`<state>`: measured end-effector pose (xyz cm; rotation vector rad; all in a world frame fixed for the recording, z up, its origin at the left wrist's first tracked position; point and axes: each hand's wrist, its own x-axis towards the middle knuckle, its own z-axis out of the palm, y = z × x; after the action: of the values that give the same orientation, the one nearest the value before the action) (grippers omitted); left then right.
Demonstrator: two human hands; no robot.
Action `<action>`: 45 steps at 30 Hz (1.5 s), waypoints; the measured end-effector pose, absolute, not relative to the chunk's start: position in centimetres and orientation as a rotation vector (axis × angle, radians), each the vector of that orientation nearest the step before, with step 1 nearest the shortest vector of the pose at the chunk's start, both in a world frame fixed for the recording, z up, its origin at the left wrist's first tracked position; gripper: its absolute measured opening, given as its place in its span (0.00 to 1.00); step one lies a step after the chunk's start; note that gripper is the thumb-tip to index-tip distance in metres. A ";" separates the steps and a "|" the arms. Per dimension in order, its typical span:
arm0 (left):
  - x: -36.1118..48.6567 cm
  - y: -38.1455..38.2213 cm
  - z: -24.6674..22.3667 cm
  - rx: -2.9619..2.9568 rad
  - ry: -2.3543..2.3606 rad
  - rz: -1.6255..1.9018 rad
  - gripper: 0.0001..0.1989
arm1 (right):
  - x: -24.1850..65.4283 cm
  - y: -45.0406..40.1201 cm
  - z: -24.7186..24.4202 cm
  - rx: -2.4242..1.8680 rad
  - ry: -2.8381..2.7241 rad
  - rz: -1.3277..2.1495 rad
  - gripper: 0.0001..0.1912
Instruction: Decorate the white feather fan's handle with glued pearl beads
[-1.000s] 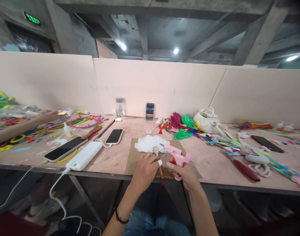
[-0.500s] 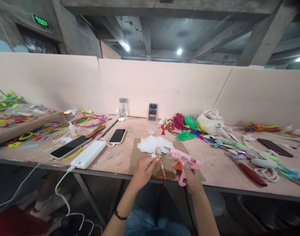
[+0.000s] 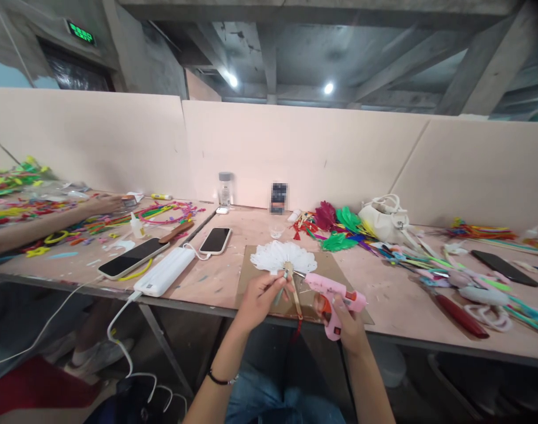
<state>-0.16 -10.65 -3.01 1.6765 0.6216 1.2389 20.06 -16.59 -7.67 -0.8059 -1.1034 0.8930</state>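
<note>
A white, fan-shaped piece (image 3: 283, 257) with a thin wooden handle (image 3: 297, 300) and a red cord lies on a brown cardboard sheet (image 3: 251, 285). My right hand (image 3: 343, 315) is wrapped round a pink glue gun (image 3: 333, 288), fingers by its orange trigger. The metal nozzle points left, close to the base of the white piece. My left hand (image 3: 261, 299) is closed in a pinch on a small, thin greenish strip (image 3: 281, 288), just below the white piece and near the nozzle.
Left of the cardboard are a white power bank (image 3: 165, 272) and two phones (image 3: 216, 240), (image 3: 134, 257). Feathers (image 3: 338, 242), a white bag (image 3: 381, 219) and a red-handled tool (image 3: 461, 316) lie right. Another person's arm (image 3: 52, 221) reaches in from the left.
The view has shifted slightly. The greenish strip in my left hand now hangs more upright, and the glue gun's nozzle is nearer my left fingertips. The other person's hand has moved off the small round container.
</note>
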 end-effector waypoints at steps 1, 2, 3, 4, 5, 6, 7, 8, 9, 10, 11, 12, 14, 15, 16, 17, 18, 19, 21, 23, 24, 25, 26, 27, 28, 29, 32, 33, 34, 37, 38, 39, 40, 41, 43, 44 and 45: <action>-0.2 -10.7 -3.0 1.662 0.612 1.223 0.19 | 20.1 -16.6 -7.7 -0.800 -1.109 0.895 0.30; -0.2 -10.7 -3.0 1.649 0.602 1.208 0.19 | 20.1 -16.5 -7.8 -0.793 -1.116 0.897 0.30; -0.2 -10.6 -3.0 1.636 0.592 1.193 0.19 | 20.1 -16.5 -7.8 -0.786 -1.124 0.899 0.30; -0.2 -10.6 -3.0 1.624 0.582 1.180 0.19 | 20.1 -16.5 -7.8 -0.780 -1.131 0.901 0.30; -0.2 -10.6 -3.0 1.612 0.574 1.167 0.19 | 20.1 -16.5 -7.8 -0.774 -1.138 0.902 0.30; -0.2 -10.6 -3.0 1.601 0.566 1.156 0.19 | 20.1 -16.5 -7.7 -0.772 -1.142 0.903 0.30; -0.3 -10.5 -3.1 1.592 0.560 1.147 0.19 | 20.1 -16.5 -7.7 -0.771 -1.144 0.904 0.30; -0.3 -10.5 -3.1 1.584 0.554 1.140 0.19 | 20.1 -16.6 -7.6 -0.774 -1.145 0.905 0.30; -0.3 -10.5 -3.1 1.577 0.549 1.133 0.18 | 20.1 -16.6 -7.5 -0.777 -1.145 0.905 0.30; -0.3 -10.5 -3.1 1.572 0.545 1.129 0.18 | 20.1 -16.7 -7.4 -0.782 -1.146 0.904 0.31; -0.3 -10.4 -3.2 1.568 0.541 1.125 0.18 | 20.0 -16.7 -7.3 -0.787 -1.147 0.903 0.31; -0.3 -10.4 -3.2 1.565 0.538 1.123 0.18 | 20.0 -16.8 -7.2 -0.792 -1.148 0.902 0.31; -0.3 -10.4 -3.2 1.558 0.532 1.120 0.18 | 20.0 -16.9 -7.0 -0.805 -1.147 0.903 0.31; -0.3 -10.4 -3.2 1.554 0.531 1.119 0.18 | 19.9 -16.9 -6.9 -0.814 -1.146 0.903 0.31; -0.3 -10.4 -3.2 1.551 0.529 1.118 0.19 | 19.9 -17.0 -6.8 -0.824 -1.144 0.902 0.32; -0.3 -10.4 -3.1 1.548 0.527 1.116 0.19 | 19.9 -17.1 -6.6 -0.835 -1.141 0.901 0.32; -0.3 -10.4 -3.1 1.546 0.527 1.114 0.19 | 19.8 -17.2 -6.5 -0.847 -1.139 0.899 0.33; -0.3 -10.4 -3.0 1.545 0.526 1.111 0.19 | 19.8 -17.2 -6.5 -0.857 -1.137 0.897 0.33; -0.3 -10.4 -2.9 1.546 0.526 1.105 0.20 | 19.8 -17.3 -6.3 -0.872 -1.130 0.896 0.34; -0.3 -10.5 -2.9 1.546 0.525 1.100 0.21 | 19.8 -17.3 -6.3 -0.875 -1.126 0.898 0.34; -0.3 -10.5 -2.9 1.547 0.523 1.098 0.21 | 19.8 -17.3 -6.3 -0.873 -1.127 0.900 0.34; -0.4 -10.5 -2.9 1.548 0.521 1.096 0.21 | 19.8 -17.2 -6.3 -0.867 -1.130 0.902 0.34; -0.4 -10.5 -3.0 1.549 0.520 1.094 0.21 | 19.8 -17.2 -6.3 -0.859 -1.136 0.904 0.34; -0.4 -10.5 -3.0 1.550 0.518 1.093 0.21 | 19.8 -17.1 -6.4 -0.849 -1.144 0.907 0.34; -0.4 -10.5 -3.0 1.550 0.518 1.092 0.21 | 19.8 -17.1 -6.4 -0.840 -1.153 0.908 0.34; -0.4 -10.5 -3.0 1.551 0.518 1.091 0.21 | 19.8 -17.1 -6.4 -0.832 -1.162 0.909 0.34; -0.3 -10.5 -3.1 1.551 0.520 1.094 0.21 | 19.9 -17.0 -6.6 -0.817 -1.182 0.907 0.34; -0.3 -10.4 -3.1 1.551 0.520 1.095 0.21 | 19.9 -16.9 -6.7 -0.815 -1.187 0.905 0.34; -0.3 -10.4 -3.1 1.551 0.520 1.095 0.21 | 20.0 -16.9 -6.7 -0.813 -1.193 0.905 0.34; -0.4 -10.4 -3.1 1.550 0.522 1.093 0.21 | 20.1 -16.6 -7.0 -0.807 -1.210 0.904 0.34; -0.4 -10.4 -3.1 1.549 0.524 1.093 0.21 | 20.2 -16.5 -7.1 -0.805 -1.215 0.903 0.34; -0.4 -10.4 -3.1 1.548 0.525 1.093 0.21 | 20.2 -16.4 -7.2 -0.803 -1.220 0.902 0.34; -0.4 -10.4 -3.0 1.547 0.527 1.093 0.21 | 20.3 -16.3 -7.3 -0.803 -1.225 0.900 0.35; -0.4 -10.5 -3.0 1.546 0.528 1.093 0.21 | 20.3 -16.3 -7.4 -0.805 -1.228 0.899 0.35; -0.4 -10.5 -3.0 1.544 0.532 1.093 0.22 | 20.4 -16.3 -7.5 -0.816 -1.229 0.898 0.35; -0.4 -10.5 -3.0 1.544 0.533 1.093 0.22 | 20.4 -16.4 -7.5 -0.824 -1.225 0.898 0.34; -0.4 -10.5 -3.1 1.544 0.535 1.093 0.22 | 20.4 -16.4 -7.5 -0.827 -1.223 0.897 0.34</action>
<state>-0.35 -10.46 -3.06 1.5438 0.5351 1.0931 20.41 -16.36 -7.52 -0.8271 -1.2230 0.8973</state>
